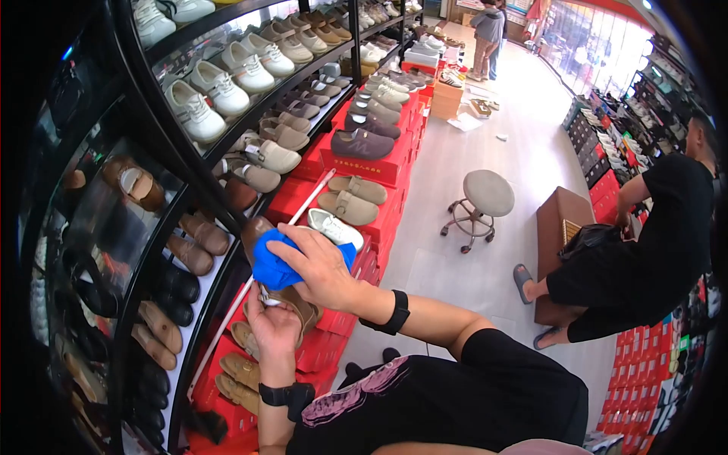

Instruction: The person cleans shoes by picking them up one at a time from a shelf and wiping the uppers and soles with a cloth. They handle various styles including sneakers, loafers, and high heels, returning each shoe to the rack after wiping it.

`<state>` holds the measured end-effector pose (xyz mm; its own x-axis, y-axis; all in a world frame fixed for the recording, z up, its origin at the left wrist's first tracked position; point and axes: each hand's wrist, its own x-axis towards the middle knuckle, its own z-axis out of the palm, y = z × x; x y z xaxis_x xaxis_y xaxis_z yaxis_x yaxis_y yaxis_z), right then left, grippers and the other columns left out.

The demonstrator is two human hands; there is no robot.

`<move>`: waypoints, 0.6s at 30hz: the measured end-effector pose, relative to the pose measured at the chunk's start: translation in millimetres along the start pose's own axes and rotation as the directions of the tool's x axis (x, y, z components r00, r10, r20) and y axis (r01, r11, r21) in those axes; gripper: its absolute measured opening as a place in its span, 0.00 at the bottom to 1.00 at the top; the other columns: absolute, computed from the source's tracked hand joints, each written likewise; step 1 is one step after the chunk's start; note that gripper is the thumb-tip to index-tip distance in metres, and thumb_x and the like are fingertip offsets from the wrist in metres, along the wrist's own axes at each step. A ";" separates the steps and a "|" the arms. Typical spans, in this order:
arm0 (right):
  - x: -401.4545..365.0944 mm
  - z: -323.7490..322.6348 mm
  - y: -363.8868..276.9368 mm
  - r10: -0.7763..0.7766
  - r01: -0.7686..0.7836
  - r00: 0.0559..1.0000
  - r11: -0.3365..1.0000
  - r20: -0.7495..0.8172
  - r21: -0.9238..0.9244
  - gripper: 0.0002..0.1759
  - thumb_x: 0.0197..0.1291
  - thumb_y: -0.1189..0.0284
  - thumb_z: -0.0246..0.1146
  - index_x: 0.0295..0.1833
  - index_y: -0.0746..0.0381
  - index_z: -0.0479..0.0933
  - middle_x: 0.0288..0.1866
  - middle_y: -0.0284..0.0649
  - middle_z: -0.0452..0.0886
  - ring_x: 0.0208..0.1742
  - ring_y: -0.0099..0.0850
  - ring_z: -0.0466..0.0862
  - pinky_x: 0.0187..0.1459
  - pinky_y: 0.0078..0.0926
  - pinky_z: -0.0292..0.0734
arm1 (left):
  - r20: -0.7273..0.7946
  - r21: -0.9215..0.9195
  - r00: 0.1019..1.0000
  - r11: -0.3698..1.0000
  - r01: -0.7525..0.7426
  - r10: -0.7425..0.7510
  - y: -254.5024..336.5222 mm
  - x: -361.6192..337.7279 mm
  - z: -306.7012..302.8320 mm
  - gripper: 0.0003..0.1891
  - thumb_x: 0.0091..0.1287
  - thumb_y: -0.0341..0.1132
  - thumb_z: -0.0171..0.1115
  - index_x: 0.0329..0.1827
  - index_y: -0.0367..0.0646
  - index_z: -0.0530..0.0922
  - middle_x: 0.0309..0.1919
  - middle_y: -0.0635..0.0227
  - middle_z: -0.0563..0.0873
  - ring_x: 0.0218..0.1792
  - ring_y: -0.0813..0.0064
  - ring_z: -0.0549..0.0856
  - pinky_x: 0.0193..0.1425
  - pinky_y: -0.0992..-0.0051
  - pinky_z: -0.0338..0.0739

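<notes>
My right hand [324,267] closes over a bright blue cloth [274,262], bunched up and pressed against a brown shoe [305,309]. The cloth and fingers cover the shoe's middle. Below it, my left hand [274,327] is turned palm up and grips the shoe, with part of its fingers hidden behind the shoe and cloth. Just beyond my right hand, a white shoe [334,227] and a pair of tan buckled shoes [349,206] rest on red shoe boxes [364,168].
A black-framed shelf [220,155] with rows of shoes stands close on the left. A white pole [307,199] leans along the boxes. A round wheeled stool [487,193] stands in the aisle. At right, a person in black [652,235] is beside a brown bench [557,227].
</notes>
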<state>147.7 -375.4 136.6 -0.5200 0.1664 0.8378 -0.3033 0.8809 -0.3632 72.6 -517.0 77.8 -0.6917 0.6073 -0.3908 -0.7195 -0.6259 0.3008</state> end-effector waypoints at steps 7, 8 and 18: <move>-57.7 16.7 -5.0 0.106 -0.157 0.966 0.965 0.235 0.208 0.35 0.35 0.82 0.63 0.57 0.60 0.70 0.55 0.53 0.72 0.57 0.50 0.72 0.58 0.39 0.69 | 0.162 -0.137 0.986 0.990 -0.017 0.040 20.0 -9.0 25.5 0.22 0.63 0.43 0.57 0.57 0.39 0.73 0.54 0.59 0.79 0.56 0.62 0.77 0.64 0.62 0.68; -63.5 16.5 -1.6 0.127 -0.193 0.957 0.950 0.262 0.245 0.34 0.36 0.82 0.63 0.57 0.61 0.70 0.54 0.51 0.73 0.56 0.48 0.74 0.56 0.37 0.71 | 0.141 -0.234 0.987 0.971 -0.043 0.078 24.9 -6.5 25.5 0.21 0.62 0.41 0.59 0.55 0.39 0.74 0.53 0.60 0.79 0.56 0.63 0.77 0.65 0.63 0.67; -97.4 34.1 22.1 0.379 -0.692 0.000 -0.668 0.925 0.274 0.17 0.57 0.74 0.57 0.52 0.67 0.71 0.43 0.47 0.80 0.41 0.39 0.82 0.45 0.38 0.79 | 0.331 -0.328 0.936 0.945 -0.008 0.123 23.0 -24.8 55.6 0.20 0.62 0.44 0.57 0.53 0.43 0.75 0.54 0.64 0.79 0.57 0.63 0.75 0.66 0.60 0.64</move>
<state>164.4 -387.2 33.1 -0.8539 -0.0761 -0.5148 0.3438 -0.8251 -0.4484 69.7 -519.3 142.8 -0.7559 0.6534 -0.0413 -0.6540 -0.7565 0.0019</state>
